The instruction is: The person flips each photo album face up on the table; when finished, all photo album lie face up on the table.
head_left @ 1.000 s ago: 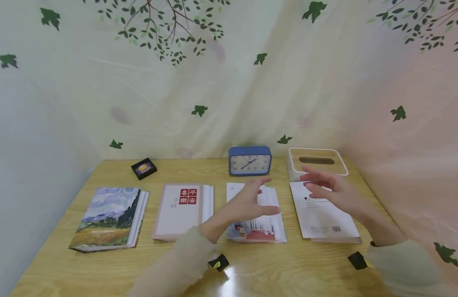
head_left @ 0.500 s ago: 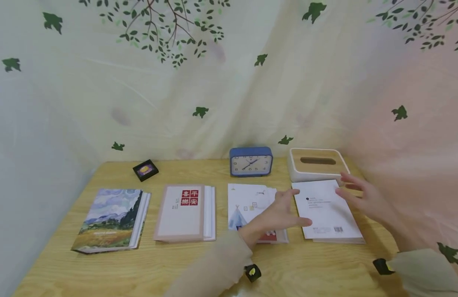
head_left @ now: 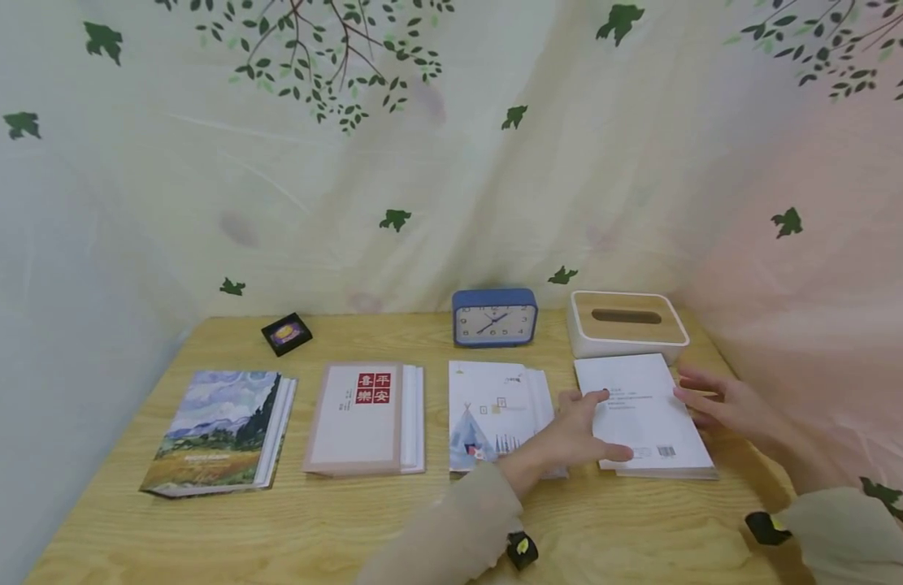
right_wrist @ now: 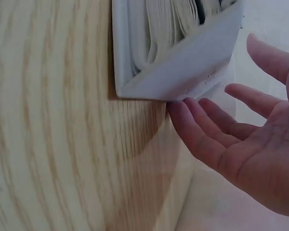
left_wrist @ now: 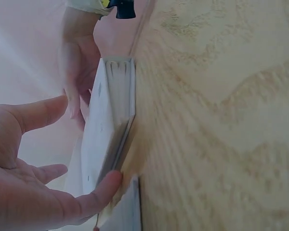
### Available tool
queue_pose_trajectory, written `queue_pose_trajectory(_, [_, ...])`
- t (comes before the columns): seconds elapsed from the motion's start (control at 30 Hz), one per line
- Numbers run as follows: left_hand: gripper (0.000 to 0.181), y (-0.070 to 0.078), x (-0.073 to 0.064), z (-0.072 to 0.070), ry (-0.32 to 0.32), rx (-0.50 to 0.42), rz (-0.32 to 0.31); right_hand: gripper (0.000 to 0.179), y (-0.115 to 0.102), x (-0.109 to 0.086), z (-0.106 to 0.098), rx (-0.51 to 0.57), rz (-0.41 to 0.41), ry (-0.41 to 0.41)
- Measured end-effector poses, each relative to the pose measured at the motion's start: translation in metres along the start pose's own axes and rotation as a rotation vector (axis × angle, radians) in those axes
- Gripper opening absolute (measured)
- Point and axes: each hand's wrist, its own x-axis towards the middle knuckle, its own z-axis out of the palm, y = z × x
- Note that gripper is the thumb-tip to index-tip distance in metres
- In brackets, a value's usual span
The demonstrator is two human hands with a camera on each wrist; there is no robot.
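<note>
1. A white book (head_left: 641,414) was seen lying flat near the right edge of the wooden table (head_left: 202,536), just in front of the tissue box (head_left: 625,322).
2. A barcode and a few lines of small print were shown on its cover, too small to be read.
3. The left hand (head_left: 579,431) was laid at the book's left edge with fingers straight and spread; nothing was gripped. In the left wrist view a fingertip (left_wrist: 108,183) was seen touching the book's lower corner.
4. The right hand (head_left: 725,402) was held at the book's right edge, fingers extended and relaxed; in the right wrist view the fingertips (right_wrist: 183,113) were seen just at the cover's corner.
5. Three more books were laid in a row along the middle of the table: a tent-cover book (head_left: 495,414) just left of the white one, a book with a red label (head_left: 363,418) bearing four Chinese characters, and a landscape-painting book (head_left: 217,431) nearest the left edge.
6. A blue clock (head_left: 494,318) was stood at the back edge, and a small black box (head_left: 286,334) was placed toward the back left corner.
</note>
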Motion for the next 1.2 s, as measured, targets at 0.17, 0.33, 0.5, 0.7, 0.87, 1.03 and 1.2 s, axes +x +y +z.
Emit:
queue_pose_trajectory(0.17, [0.081, -0.001, 0.002, 0.006, -0.005, 0.015, -0.034, 0.074, 0.013, 0.004, -0.002, 0.149, 0.037, -0.063])
queue_pose_trajectory(0.33, [0.088, 0.000, 0.009, 0.016, 0.048, 0.036, 0.001, 0.073, 0.026, 0.009, -0.008, 0.291, 0.091, -0.111])
queue_pose_trajectory(0.5, [0.092, 0.001, 0.012, 0.024, 0.078, 0.102, 0.022, 0.072, 0.028, 0.017, -0.010, 0.264, 0.141, -0.113])
queue_pose_trajectory(0.7, [0.084, 0.006, 0.011, 0.028, 0.076, 0.218, 0.008, 0.067, 0.028, 0.019, -0.011, 0.298, 0.150, -0.112])
queue_pose_trajectory(0.87, [0.071, 0.004, 0.010, 0.031, 0.071, 0.184, -0.002, 0.067, 0.028, 0.015, -0.011, 0.305, 0.166, -0.102])
queue_pose_trajectory(1.03, [0.063, 0.002, 0.008, 0.031, 0.065, 0.164, -0.008, 0.069, 0.028, 0.012, -0.010, 0.269, 0.182, -0.095])
queue_pose_trajectory(1.2, [0.065, 0.004, 0.009, 0.031, 0.071, 0.152, -0.010, 0.071, 0.030, 0.012, -0.011, 0.291, 0.186, -0.094])
